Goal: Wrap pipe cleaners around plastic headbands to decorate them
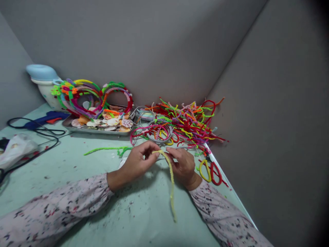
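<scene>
A pale yellow pipe cleaner [171, 181] is pinched near its upper end between the thumb and forefinger of my left hand [140, 159]. Its long tail hangs down over the table in front of my right hand [183, 164]. The fingers of my right hand are curled closed beside it, around a thin grey band [161, 158] that runs between both hands. Much of that band is hidden by my fingers. A bright green pipe cleaner [102, 149] lies on the table just left of my left hand.
A metal tray [100, 131] holds shells and decorated headbands [84, 85]. Tangled colourful pipe cleaners [190, 116] and grey wire hoops [164, 135] lie behind my hands. Scissors [216, 173] rest at right; a blue glue gun [46, 118], cord [55, 139] and lidded container [45, 77] at left.
</scene>
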A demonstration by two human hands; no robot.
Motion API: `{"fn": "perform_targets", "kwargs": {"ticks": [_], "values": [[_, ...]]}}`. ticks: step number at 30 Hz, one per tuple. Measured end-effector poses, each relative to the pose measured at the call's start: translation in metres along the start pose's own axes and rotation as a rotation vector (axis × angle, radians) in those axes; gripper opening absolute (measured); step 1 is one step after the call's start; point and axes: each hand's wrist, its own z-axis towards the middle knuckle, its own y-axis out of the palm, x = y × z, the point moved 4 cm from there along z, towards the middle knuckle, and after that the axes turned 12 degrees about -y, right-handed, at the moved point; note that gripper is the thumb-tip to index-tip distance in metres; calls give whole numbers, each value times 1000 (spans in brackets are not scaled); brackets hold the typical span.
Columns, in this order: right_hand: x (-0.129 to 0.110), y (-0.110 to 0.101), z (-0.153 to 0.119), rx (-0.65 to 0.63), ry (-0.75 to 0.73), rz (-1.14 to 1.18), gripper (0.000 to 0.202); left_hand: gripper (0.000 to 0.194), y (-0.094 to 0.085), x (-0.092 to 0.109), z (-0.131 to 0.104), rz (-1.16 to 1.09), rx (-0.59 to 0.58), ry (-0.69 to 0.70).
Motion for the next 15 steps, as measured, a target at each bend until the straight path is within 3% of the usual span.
{"fn": "perform_targets", "kwargs": {"ticks": [8, 15], "values": [[-1, 2, 2, -36, -12, -49, 26, 11, 1, 4, 1, 190, 9, 109], [-5, -1, 1, -21, -71, -48, 39, 13, -1, 4, 2, 162, 42, 75]]}}
